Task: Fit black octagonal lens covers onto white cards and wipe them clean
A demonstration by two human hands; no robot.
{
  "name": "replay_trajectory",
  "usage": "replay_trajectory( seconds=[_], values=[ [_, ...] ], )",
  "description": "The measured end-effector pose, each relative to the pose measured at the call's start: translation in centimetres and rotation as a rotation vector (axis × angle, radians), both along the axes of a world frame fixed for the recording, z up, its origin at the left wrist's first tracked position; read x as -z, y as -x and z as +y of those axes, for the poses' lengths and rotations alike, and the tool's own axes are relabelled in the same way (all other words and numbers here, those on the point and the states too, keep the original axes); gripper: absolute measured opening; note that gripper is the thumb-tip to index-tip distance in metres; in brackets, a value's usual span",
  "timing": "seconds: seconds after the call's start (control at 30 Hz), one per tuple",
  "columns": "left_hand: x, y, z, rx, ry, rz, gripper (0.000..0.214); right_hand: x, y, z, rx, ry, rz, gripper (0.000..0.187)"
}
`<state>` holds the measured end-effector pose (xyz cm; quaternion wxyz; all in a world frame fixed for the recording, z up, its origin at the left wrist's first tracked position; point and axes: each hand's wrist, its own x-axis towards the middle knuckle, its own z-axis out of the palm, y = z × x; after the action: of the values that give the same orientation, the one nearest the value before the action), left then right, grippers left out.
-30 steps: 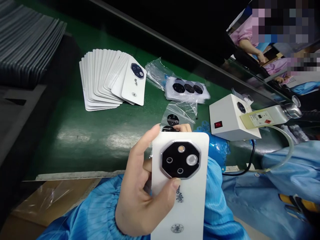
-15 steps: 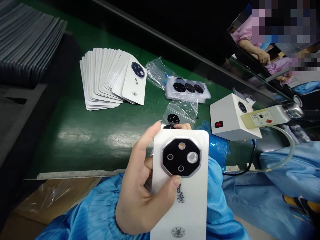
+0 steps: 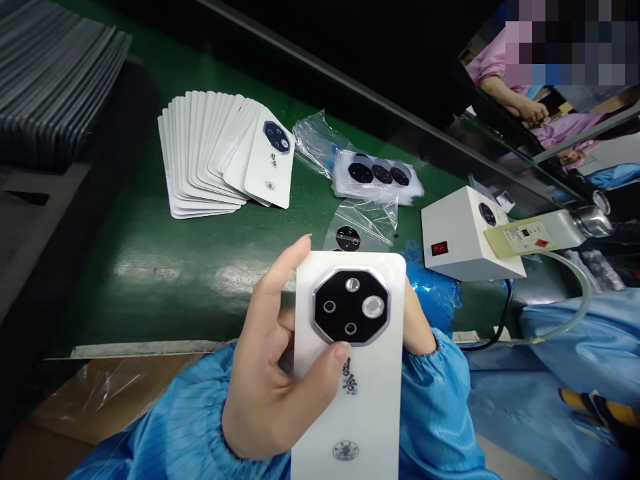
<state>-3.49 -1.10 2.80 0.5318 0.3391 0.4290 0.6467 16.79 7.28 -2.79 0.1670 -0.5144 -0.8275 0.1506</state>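
Close to the camera, my left hand (image 3: 280,380) grips a white phone back cover (image 3: 370,413) by its left side, thumb on the front just under the black octagonal camera lens plate (image 3: 351,308). The cover stands nearly upright, with dark lettering and a round emblem. Behind it is my right hand (image 3: 419,327); only the wrist side shows, and its fingers are hidden. Just beyond the cover's top edge lies a clear zip bag (image 3: 367,223) with black lens plates (image 3: 348,238) in it.
A fanned stack of white back covers (image 3: 200,160) lies on the green bench. Trays of black lens plates (image 3: 377,187) sit right of it. A white box with a red switch (image 3: 450,233), a yellowish bottle (image 3: 530,235) and blue film (image 3: 435,293) are at right. Grey racks (image 3: 60,80) stand left.
The left hand and the back cover have shifted slightly left. The right fingers that showed above the cover are now hidden, and the right wrist has come into view at its right side.
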Motion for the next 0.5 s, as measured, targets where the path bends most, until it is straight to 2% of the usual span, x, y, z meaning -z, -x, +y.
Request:
replay_trajectory(
  seconds=[0.27,0.5],
  values=[
    [0.1,-0.2,0.0,0.033,-0.026,-0.048,0.064,0.6,-0.8,-0.6,-0.037,-0.024,-0.036,0.017],
    [0.0,-0.1,-0.1,0.041,-0.012,-0.001,0.064,0.7,-1.5,-0.5,-0.027,-0.043,-0.029,0.011]
  ],
)
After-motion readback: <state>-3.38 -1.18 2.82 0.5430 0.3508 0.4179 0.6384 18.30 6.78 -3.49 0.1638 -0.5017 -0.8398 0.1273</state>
